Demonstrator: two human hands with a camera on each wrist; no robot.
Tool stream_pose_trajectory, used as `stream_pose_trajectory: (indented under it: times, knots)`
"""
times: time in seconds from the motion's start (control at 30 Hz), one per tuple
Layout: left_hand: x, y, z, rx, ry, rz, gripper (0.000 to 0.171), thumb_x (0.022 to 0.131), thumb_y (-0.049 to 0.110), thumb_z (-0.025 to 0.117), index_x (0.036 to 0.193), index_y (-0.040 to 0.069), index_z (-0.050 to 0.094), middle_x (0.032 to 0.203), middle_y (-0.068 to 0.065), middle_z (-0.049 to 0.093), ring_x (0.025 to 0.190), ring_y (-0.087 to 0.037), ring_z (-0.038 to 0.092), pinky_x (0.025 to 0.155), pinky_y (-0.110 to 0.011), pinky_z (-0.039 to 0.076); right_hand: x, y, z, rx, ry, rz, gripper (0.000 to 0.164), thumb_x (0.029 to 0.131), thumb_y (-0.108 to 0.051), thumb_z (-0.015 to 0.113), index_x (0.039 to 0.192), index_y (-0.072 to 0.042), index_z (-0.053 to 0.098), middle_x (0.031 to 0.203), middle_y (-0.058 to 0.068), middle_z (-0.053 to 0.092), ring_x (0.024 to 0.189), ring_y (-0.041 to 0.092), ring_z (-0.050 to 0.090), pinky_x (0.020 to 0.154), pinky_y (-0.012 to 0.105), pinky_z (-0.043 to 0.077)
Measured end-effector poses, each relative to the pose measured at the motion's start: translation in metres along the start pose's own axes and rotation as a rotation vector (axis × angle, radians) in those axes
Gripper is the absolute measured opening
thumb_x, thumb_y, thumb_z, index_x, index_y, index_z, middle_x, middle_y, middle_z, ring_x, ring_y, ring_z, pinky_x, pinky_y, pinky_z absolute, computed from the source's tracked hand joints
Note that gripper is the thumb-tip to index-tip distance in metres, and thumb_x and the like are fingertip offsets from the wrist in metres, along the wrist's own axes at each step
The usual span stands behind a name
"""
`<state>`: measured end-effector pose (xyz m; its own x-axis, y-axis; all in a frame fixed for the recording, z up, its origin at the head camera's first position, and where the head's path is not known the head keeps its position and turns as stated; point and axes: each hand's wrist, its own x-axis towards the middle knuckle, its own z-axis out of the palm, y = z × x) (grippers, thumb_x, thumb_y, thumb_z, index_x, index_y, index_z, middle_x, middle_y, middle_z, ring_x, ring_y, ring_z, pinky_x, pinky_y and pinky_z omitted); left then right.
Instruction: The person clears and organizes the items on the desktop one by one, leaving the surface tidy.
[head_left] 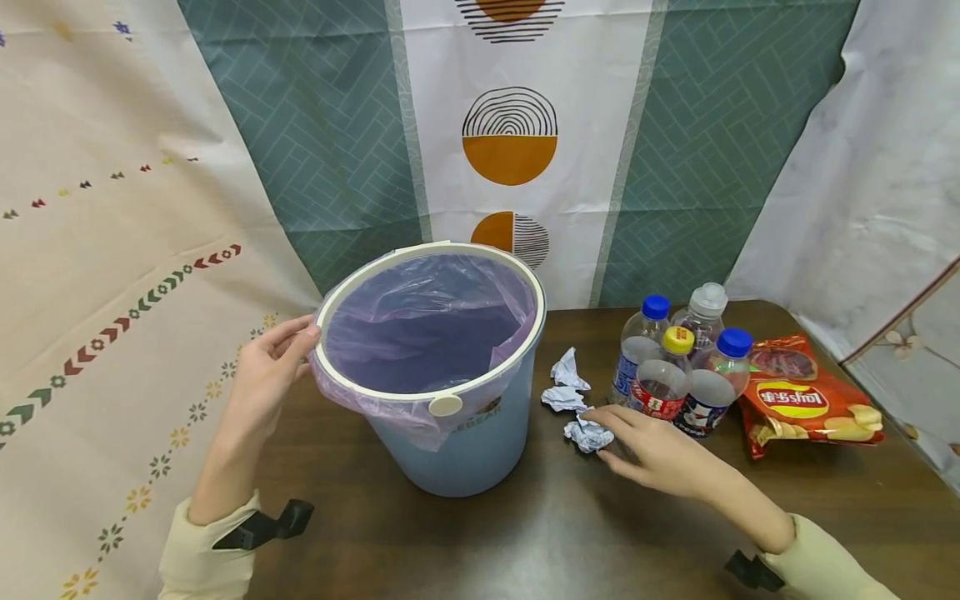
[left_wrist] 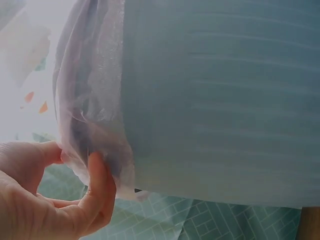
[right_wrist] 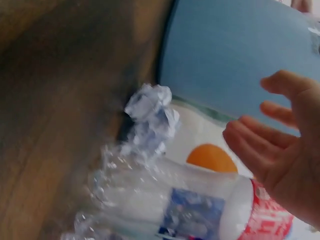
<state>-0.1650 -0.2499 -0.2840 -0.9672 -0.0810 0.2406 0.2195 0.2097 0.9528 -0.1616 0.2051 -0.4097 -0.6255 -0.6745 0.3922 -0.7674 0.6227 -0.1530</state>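
Note:
A blue trash can (head_left: 468, 450) with a cream rim stands left of centre, lined with a thin pinkish plastic bag (head_left: 420, 421) folded over the rim. My left hand (head_left: 270, 367) pinches the lined rim on its left side between thumb and fingers, as the left wrist view also shows. Several crumpled paper balls (head_left: 588, 434) lie on the table to the right of the can. Over the nearest one hovers my right hand (head_left: 660, 450), its fingers loosely spread with nothing between them. In the right wrist view a gap separates the fingers from the paper (right_wrist: 150, 112).
Several plastic bottles (head_left: 663, 379) stand together just beyond my right hand, with blue, yellow and clear caps. A red chip bag (head_left: 810, 400) lies right of them. A patterned cloth (head_left: 510, 192) hangs behind the dark wooden table (head_left: 337, 475).

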Motion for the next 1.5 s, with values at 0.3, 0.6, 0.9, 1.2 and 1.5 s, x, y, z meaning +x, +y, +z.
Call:
stream_pose_trajectory:
  times: [0.3, 0.6, 0.9, 1.2, 1.5]
  knots:
    - [0.002, -0.002, -0.003, -0.087, -0.042, -0.027, 0.054, 0.088, 0.02, 0.061, 0.126, -0.013, 0.041, 0.093, 0.006, 0.064, 0.083, -0.001, 0.063, 0.075, -0.013, 0.053, 0.004, 0.001, 0.029, -0.007, -0.152, 0.049, 0.064, 0.076, -0.02, 0.072, 0.132, -0.007, 0.043, 0.13, 0.021, 0.042, 0.12, 0.033, 0.041, 0.091, 0.047, 0.048]
    - [0.004, -0.002, -0.005, -0.068, -0.069, -0.032, 0.058, 0.088, 0.02, 0.061, 0.129, -0.014, 0.038, 0.094, 0.008, 0.065, 0.084, -0.001, 0.064, 0.075, -0.014, 0.053, 0.012, 0.005, 0.045, -0.03, -0.203, 0.051, 0.069, 0.071, -0.004, 0.073, 0.132, -0.003, 0.042, 0.13, 0.031, 0.039, 0.119, 0.046, 0.041, 0.09, 0.056, 0.046]
    - [0.005, -0.002, -0.006, 0.019, -0.078, -0.042, 0.061, 0.088, 0.026, 0.061, 0.131, -0.011, 0.037, 0.096, 0.01, 0.064, 0.085, 0.0, 0.063, 0.075, -0.014, 0.053, 0.014, 0.009, 0.052, -0.006, -0.233, 0.075, 0.075, 0.063, 0.017, 0.067, 0.13, -0.007, 0.045, 0.125, 0.029, 0.043, 0.112, 0.043, 0.047, 0.085, 0.058, 0.047]
    - [0.004, -0.004, -0.009, -0.009, -0.082, -0.025, 0.06, 0.088, 0.023, 0.061, 0.13, -0.013, 0.037, 0.094, 0.01, 0.065, 0.082, -0.001, 0.064, 0.073, -0.015, 0.054, 0.022, 0.011, 0.042, -0.02, -0.148, 0.062, 0.066, 0.058, 0.007, 0.076, 0.119, 0.002, 0.051, 0.111, 0.019, 0.053, 0.102, 0.031, 0.053, 0.083, 0.044, 0.051]
    - [0.007, -0.004, -0.009, 0.003, -0.091, -0.033, 0.06, 0.088, 0.024, 0.06, 0.13, -0.012, 0.038, 0.094, 0.01, 0.065, 0.083, -0.001, 0.064, 0.074, -0.015, 0.054, 0.03, 0.005, 0.029, 0.002, -0.085, 0.112, 0.067, 0.061, 0.005, 0.077, 0.122, 0.0, 0.05, 0.112, 0.015, 0.055, 0.1, 0.025, 0.059, 0.08, 0.037, 0.055]
